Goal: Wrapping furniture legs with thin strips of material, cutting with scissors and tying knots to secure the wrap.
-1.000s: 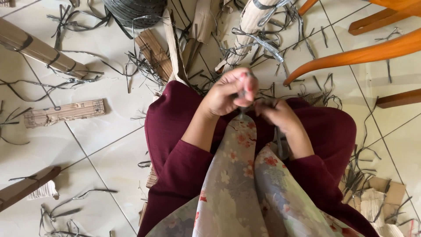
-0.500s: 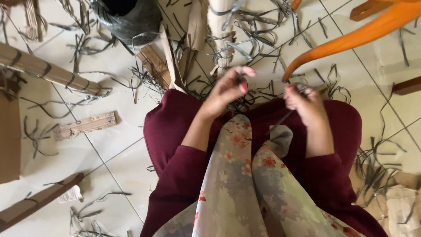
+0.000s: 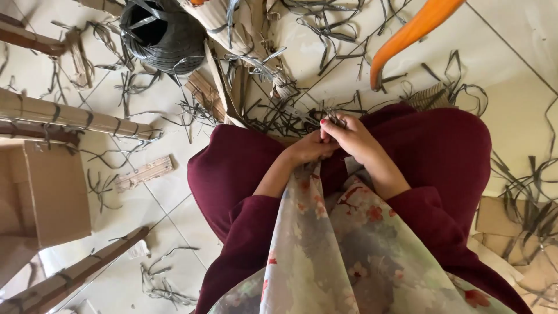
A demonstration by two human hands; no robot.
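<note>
A pale tiled floor [image 3: 511,87] was seen from above, littered almost everywhere with cut dark strips [image 3: 273,116], thickest just ahead of the knees and along the right edge. A dark woven basket [image 3: 160,35] stood at the top left, with a bundle of rolled cardboard tubes [image 3: 232,35] leaning beside it. A long banded cardboard tube [image 3: 70,116] lay across the left side, a flat cardboard box [image 3: 46,192] below it, and another banded length [image 3: 75,273] at the lower left. An orange curved chair leg [image 3: 407,35] crossed the upper right. Flattened cardboard pieces [image 3: 505,227] lay at the right edge.

Bare tile was left only in small patches: between the box and the left knee, and at the far upper right.

The left hand [image 3: 311,151] and right hand [image 3: 354,136] were brought together over the lap, between knees clad in maroon. The right hand's fingers were closed around a thin dark strip [image 3: 334,119], held at the fingertips just above the lap. The left hand was curled against the right; whether it gripped the strip could not be told.
</note>
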